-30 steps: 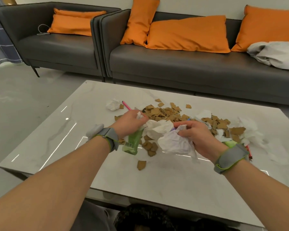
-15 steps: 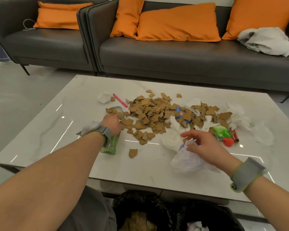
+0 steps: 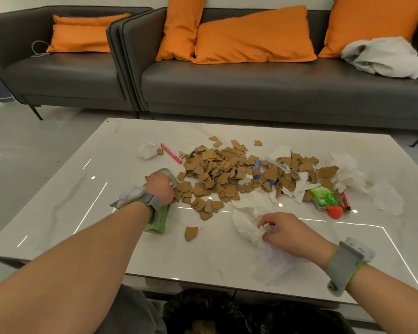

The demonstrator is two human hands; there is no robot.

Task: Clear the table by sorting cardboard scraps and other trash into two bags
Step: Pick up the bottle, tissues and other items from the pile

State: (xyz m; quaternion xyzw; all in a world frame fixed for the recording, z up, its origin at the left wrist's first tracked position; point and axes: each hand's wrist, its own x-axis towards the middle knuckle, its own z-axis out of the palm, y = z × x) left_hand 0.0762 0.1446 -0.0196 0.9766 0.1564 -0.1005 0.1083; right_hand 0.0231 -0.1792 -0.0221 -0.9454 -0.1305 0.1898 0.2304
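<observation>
On the table point(image 3: 58, 213), the right hand point(image 3: 291, 233) clamps crumpled tissue point(image 3: 245, 222); the left hand point(image 3: 161, 189) covers a green packet point(image 3: 160, 220), grip unclear.

The single head-worn camera is looking forward and down from above the near edge of the desk point(image 3: 227, 259), with wide-angle bending showing toward the frame borders. It is sitting close to the work: both forearms are entering from the bottom corners, the left grip point(image 3: 161, 189) and right grip point(image 3: 287, 233) are falling in the lower middle, and the black bags point(image 3: 203, 307) are lying directly below the lens. The view is facing the grey sofa point(image 3: 251, 92) beyond the far desk edge, with the floor point(image 3: 34, 153) showing at left.
</observation>
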